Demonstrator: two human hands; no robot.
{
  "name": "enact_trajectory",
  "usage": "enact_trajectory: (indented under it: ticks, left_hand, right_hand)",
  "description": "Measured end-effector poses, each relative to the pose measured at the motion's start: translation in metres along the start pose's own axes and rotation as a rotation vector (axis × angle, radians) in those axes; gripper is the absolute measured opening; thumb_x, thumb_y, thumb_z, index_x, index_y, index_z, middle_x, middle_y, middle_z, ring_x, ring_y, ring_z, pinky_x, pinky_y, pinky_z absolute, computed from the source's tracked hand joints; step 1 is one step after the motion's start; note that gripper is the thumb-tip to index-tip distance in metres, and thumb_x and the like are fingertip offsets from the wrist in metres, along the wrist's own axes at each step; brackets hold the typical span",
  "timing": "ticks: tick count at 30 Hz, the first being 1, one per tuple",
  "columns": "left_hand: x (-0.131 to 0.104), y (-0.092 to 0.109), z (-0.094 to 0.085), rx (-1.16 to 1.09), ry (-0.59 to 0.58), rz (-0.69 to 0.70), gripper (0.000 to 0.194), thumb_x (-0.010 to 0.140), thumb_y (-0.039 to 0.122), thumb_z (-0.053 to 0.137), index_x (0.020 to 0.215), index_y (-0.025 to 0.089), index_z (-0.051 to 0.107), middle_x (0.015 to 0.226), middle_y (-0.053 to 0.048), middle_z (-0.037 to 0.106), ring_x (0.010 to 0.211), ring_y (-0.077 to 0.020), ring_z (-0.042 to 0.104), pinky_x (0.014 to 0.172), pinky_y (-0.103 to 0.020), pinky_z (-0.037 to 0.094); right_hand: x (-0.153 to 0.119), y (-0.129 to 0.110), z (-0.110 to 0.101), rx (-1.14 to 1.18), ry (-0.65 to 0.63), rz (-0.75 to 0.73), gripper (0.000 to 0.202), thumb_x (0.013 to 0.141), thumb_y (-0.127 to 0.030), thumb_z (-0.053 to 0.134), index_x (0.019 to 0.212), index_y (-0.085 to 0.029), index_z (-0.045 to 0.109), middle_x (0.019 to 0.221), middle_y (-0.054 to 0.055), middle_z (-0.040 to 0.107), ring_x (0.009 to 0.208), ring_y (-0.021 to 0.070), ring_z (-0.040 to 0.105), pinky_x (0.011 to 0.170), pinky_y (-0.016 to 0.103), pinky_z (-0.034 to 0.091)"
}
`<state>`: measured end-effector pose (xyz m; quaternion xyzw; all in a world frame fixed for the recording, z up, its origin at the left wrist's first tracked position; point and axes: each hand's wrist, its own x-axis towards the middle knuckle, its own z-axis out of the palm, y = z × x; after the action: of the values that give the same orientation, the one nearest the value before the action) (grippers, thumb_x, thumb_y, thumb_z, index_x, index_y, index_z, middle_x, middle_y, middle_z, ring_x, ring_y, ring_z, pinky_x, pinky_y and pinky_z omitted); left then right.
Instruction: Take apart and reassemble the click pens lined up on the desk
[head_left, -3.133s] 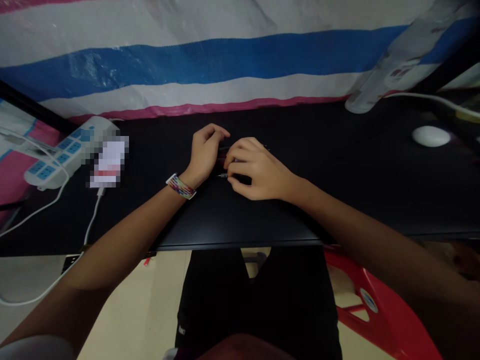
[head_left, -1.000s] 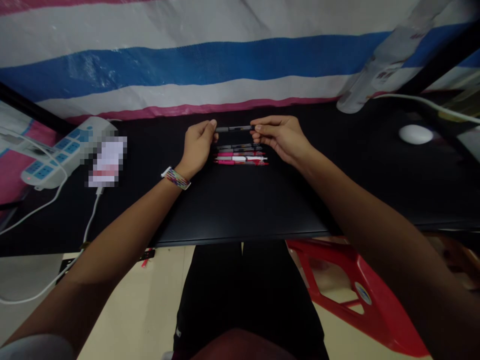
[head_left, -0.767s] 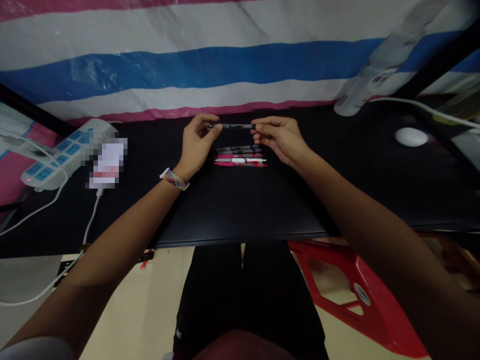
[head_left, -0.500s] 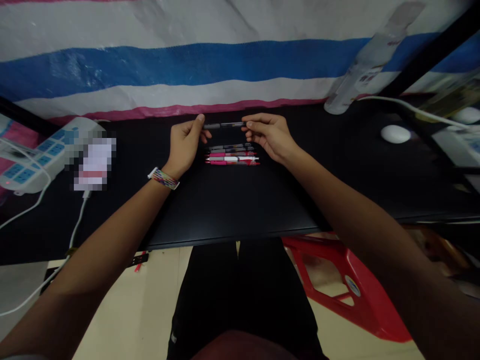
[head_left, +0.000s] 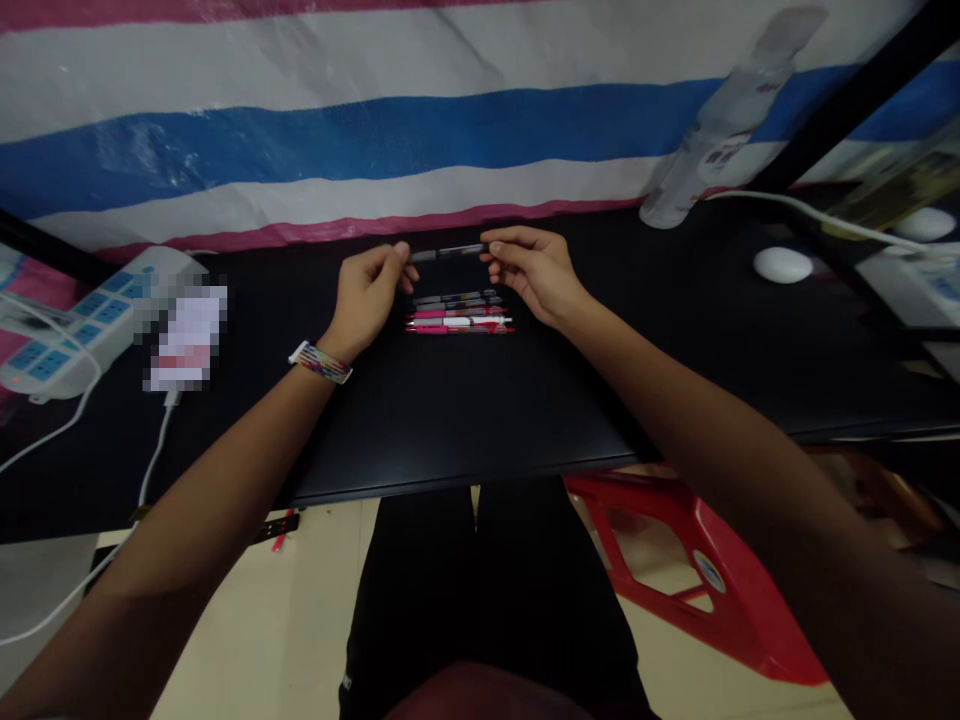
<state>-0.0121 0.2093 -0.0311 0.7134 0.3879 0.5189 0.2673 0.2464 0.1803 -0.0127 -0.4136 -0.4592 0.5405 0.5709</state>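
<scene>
A dark pen (head_left: 448, 253) with a clear barrel lies level between my two hands, above the back of the black desk (head_left: 450, 410). My left hand (head_left: 373, 290) pinches its left end between thumb and fingers. At the other end, the thumb and fingertips of my right hand (head_left: 534, 268) close on the tip. Just nearer to me, several pens (head_left: 459, 314) rest side by side on the desk, some dark, others pink, red and white. A woven multicoloured band (head_left: 322, 362) circles my left wrist.
To the left are a white power strip (head_left: 101, 318) and a blurred-out phone-like thing (head_left: 187, 335) on a white cable. A clear bottle (head_left: 705, 140) and a white mouse (head_left: 782, 264) stand at the right. Below the desk's front edge is a red plastic stool (head_left: 739, 590).
The view has shifted slightly. Both hands still hold the pen by its ends over the row of pens, with almost no movement.
</scene>
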Motion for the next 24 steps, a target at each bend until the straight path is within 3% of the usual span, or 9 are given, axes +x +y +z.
enact_trajectory:
  ticks: [5,9,14,17,24]
  left_hand:
    - [0.0,-0.001,0.0,-0.028,0.003,-0.001,0.051,0.096,0.077,0.083,0.094,0.027,0.072,0.073,0.0,0.07,0.07,-0.0174,0.071,0.071,-0.032,0.06]
    - [0.0,-0.005,-0.001,-0.02,0.02,-0.027,0.057,0.107,0.079,0.066,0.085,0.027,0.068,0.061,0.002,0.058,0.061,-0.0159,0.064,0.066,-0.032,0.057]
    - [0.002,-0.009,0.0,-0.066,0.007,-0.01,0.048,0.089,0.07,0.092,0.099,0.027,0.073,0.083,-0.001,0.073,0.074,-0.0168,0.071,0.073,-0.031,0.06]
    - [0.004,-0.012,-0.001,-0.045,0.045,-0.024,0.042,0.09,0.061,0.094,0.098,0.025,0.074,0.092,-0.004,0.077,0.082,-0.0173,0.073,0.079,-0.031,0.062]
    - [0.006,-0.017,-0.005,-0.058,0.078,-0.053,0.032,0.091,0.047,0.094,0.103,0.023,0.078,0.097,-0.005,0.079,0.084,-0.0164,0.077,0.08,-0.028,0.063]
  right_hand:
    - [0.003,0.002,-0.005,-0.027,0.025,0.005,0.018,0.091,-0.025,0.096,0.098,-0.024,0.08,0.09,0.001,0.076,0.079,0.0152,0.073,0.076,0.029,0.066]
    - [0.003,0.003,-0.008,-0.015,0.035,0.01,0.018,0.09,-0.025,0.096,0.096,-0.023,0.079,0.089,0.001,0.076,0.078,0.0145,0.072,0.074,0.028,0.065]
    - [0.005,0.003,-0.012,0.01,0.04,0.01,0.018,0.089,-0.026,0.095,0.095,-0.024,0.078,0.088,0.001,0.077,0.078,0.0146,0.072,0.073,0.027,0.065]
    - [0.006,0.002,-0.013,-0.008,0.067,0.027,0.015,0.092,-0.029,0.091,0.093,-0.024,0.077,0.085,0.001,0.076,0.076,0.0146,0.071,0.072,0.027,0.063]
    - [0.011,0.002,-0.02,-0.03,0.086,-0.006,0.033,0.091,-0.049,0.093,0.087,-0.025,0.071,0.078,0.001,0.071,0.071,0.016,0.069,0.071,0.029,0.059]
